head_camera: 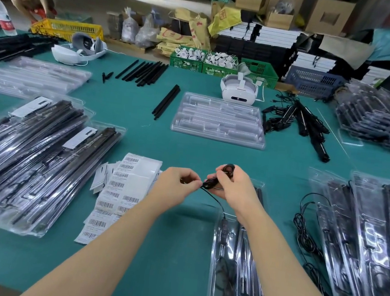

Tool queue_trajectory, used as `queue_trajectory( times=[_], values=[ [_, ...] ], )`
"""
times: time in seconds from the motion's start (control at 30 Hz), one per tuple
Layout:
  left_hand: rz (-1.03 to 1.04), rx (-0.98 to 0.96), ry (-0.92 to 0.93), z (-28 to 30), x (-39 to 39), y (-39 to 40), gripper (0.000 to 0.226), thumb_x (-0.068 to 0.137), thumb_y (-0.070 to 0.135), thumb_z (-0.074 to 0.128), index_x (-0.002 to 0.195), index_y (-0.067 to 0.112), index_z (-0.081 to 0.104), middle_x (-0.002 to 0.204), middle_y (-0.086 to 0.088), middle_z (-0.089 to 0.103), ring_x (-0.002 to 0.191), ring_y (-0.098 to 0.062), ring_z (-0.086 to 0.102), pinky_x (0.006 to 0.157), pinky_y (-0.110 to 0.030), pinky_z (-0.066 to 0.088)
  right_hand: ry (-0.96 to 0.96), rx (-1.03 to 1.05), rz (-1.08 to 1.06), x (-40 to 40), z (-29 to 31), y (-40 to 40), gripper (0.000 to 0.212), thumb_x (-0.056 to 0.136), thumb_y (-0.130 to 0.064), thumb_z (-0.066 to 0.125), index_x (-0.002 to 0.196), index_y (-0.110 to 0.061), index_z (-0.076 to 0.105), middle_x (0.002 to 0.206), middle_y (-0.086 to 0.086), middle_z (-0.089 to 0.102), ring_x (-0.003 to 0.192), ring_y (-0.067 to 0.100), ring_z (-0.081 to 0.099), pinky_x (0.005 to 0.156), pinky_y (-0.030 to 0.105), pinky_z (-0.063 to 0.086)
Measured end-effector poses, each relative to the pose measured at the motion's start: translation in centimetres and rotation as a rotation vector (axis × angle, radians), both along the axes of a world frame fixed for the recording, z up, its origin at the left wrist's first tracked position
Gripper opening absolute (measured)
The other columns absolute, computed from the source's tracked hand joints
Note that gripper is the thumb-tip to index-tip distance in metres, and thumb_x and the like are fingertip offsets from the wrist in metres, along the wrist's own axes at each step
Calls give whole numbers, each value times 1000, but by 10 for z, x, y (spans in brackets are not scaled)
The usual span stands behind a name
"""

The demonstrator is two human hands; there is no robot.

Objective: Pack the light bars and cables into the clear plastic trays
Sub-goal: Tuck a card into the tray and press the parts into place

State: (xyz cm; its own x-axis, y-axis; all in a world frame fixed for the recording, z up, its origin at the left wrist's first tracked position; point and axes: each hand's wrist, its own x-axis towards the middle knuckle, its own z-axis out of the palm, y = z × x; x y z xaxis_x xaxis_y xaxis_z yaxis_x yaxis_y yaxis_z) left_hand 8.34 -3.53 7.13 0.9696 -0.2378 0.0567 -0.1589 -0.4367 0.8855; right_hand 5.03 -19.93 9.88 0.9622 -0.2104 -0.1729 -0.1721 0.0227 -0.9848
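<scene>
Cable coiling above tray.
A thin black cable (214,200) is pinched by left hand (179,185) fingers; its coil is gripped by right hand (233,187), seemingly for bundling, over the clear plastic tray (226,262).

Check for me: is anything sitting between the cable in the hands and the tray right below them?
Nothing visible does. Both the left hand and right hand hold the coiled black cable just above the clear tray. The right forearm crosses over part of the tray, which already holds a cable and bars.
</scene>
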Motion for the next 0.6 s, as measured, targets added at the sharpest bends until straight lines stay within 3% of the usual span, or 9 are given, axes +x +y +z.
queue_trajectory(
  times=[0.07,0.13,0.2,0.37,0.5,0.6],
  values=[
    [-3,42,-11,0,0,-1,16,89,24,72,73,29,70,56,18,60,53,-1,48,55,-17,40,-24,-126,24,-1,-3,0,18,91,-1,66,99,-14,57,101,15,73,97,27,72,88,38,60],
    [-18,130,-46,3,-2,-1,15,88,26,72,75,30,71,58,17,60,54,-1,49,55,-17,40,-31,-220,19,-2,-5,1,24,86,0,71,96,-17,57,98,10,73,98,28,71,92,43,58],
    [-47,230,-92,6,-5,-3,11,89,27,70,79,30,73,66,14,64,60,-3,54,57,-17,41,-27,-229,-2,-3,-7,2,22,85,-2,71,93,-17,58,97,10,70,99,31,70,87,43,60],
    [-99,438,-190,13,-9,-5,16,93,30,62,95,24,77,84,-1,70,81,-23,62,71,-38,52,-23,-199,0,-1,-12,8,17,88,-1,68,94,-13,57,98,14,64,100,35,68,82,42,61],
    [-120,551,-252,13,-8,-3,19,96,31,58,101,26,76,94,-1,64,90,-23,60,75,-37,51,0,-164,-1,0,-12,8,15,88,-2,67,96,-9,57,95,14,62,92,29,67,82,40,62],
    [-131,557,-247,13,-8,-1,17,96,33,59,102,28,73,95,3,65,90,-19,59,78,-36,51,29,-141,-12,0,-14,8,11,90,0,64,95,-6,56,103,21,66,97,31,70,79,37,63]
  ],
)
